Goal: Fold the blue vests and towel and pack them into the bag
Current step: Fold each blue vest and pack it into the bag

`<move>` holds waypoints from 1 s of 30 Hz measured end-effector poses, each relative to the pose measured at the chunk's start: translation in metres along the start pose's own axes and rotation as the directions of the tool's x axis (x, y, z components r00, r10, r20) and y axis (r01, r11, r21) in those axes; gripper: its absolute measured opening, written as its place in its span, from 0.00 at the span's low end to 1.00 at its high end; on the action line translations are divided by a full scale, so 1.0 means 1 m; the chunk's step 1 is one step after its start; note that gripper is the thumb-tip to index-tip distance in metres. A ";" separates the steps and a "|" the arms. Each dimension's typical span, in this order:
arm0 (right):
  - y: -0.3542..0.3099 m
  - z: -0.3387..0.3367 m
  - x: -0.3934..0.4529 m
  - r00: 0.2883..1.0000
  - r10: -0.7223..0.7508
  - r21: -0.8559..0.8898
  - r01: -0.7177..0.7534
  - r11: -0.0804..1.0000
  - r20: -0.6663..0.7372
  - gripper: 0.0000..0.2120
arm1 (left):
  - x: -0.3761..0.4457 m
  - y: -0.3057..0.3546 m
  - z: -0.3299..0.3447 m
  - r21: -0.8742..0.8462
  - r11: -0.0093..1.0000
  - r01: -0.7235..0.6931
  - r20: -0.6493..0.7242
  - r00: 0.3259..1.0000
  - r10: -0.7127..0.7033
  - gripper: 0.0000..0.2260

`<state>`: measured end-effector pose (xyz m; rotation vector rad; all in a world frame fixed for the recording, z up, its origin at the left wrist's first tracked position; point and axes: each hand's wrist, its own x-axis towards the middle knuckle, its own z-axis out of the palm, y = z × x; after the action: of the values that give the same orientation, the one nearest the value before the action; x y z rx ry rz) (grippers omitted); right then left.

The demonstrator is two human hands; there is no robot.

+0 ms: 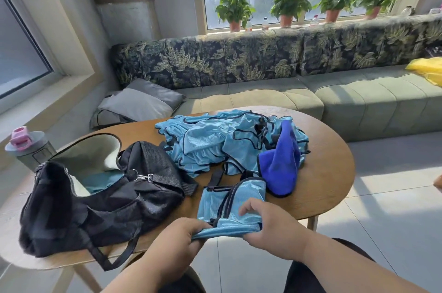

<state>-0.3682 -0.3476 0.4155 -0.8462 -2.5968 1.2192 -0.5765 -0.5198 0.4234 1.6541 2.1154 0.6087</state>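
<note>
Head view, all told from the round wood table (330, 180). At the table's near edge, in the middle, lies a folded light blue vest (229, 199) w/ dark trim. Both hands grip its near edge, which hangs a bit off the table. Left hand (178, 242) has fingers curled round the left end of that edge. Right hand (272, 228) pinches the right end, fingers on top of the cloth & thumb under. The hands are close together but not touching.

In the middle of the table, farther back, sits a messy pile of more blue vests (215, 142). A dark blue towel (281, 166) lies crumpled on the right side of that pile, its low end on the wood.

On the table's left side is the black bag (100, 209), unzipped, w/ some light blue cloth inside; can't tell what. Its strap hangs off the near edge.

At the far left edge stands a gray bottle (28, 149) w/ a pink lid. Behind the table is a green sofa (358, 98).
</note>
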 end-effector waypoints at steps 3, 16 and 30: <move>0.006 -0.002 -0.006 1.000 -0.005 -0.017 0.005 1.000 -0.025 0.12 | -0.004 -0.006 0.002 -0.120 0.989 0.083 0.030 0.996 -0.080 0.04; 0.013 -0.009 0.045 0.949 0.287 0.569 -0.165 0.805 -0.131 0.10 | 0.068 -0.013 0.009 -0.458 0.823 0.335 -0.172 0.875 -0.452 0.12; 0.036 0.003 0.078 0.891 0.428 0.636 -0.244 0.732 -0.150 0.19 | 0.075 -0.020 0.029 -0.516 0.737 0.436 -0.240 0.753 -0.613 0.12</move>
<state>-0.4191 -0.2886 0.3790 -1.2579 -1.6808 1.7281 -0.5936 -0.4479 0.3856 0.6459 2.3485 1.1807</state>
